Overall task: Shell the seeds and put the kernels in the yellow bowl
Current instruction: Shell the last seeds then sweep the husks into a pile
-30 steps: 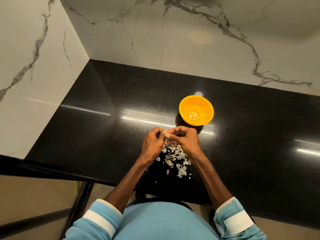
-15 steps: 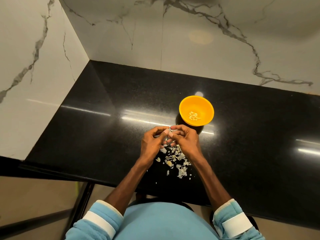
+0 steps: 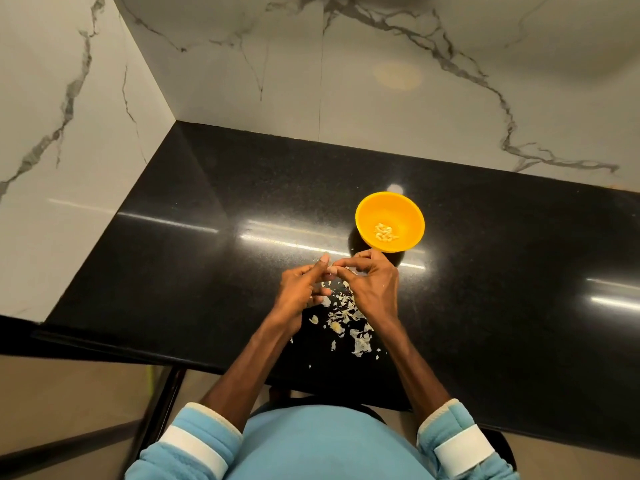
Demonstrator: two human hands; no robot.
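A yellow bowl [image 3: 405, 209] stands on the black counter, with several pale kernels [image 3: 385, 233] lying in its bottom. Just in front of it my left hand [image 3: 300, 292] and my right hand [image 3: 371, 286] meet fingertip to fingertip. Both pinch a small seed [image 3: 330, 268] between them; most of it is hidden by the fingers. Below and between my hands lies a scatter of pale shell pieces [image 3: 349, 323] on the counter.
The black counter [image 3: 214, 271] runs into a corner of white marble walls [image 3: 69, 140] at the left and back. Its front edge lies close to my body, with a dark metal frame [image 3: 152, 403] below it at the left.
Both hands have shifted slightly and the fingertips have worked on the seed; my left forefinger now points up more. The bowl and the shell pieces lie as before.
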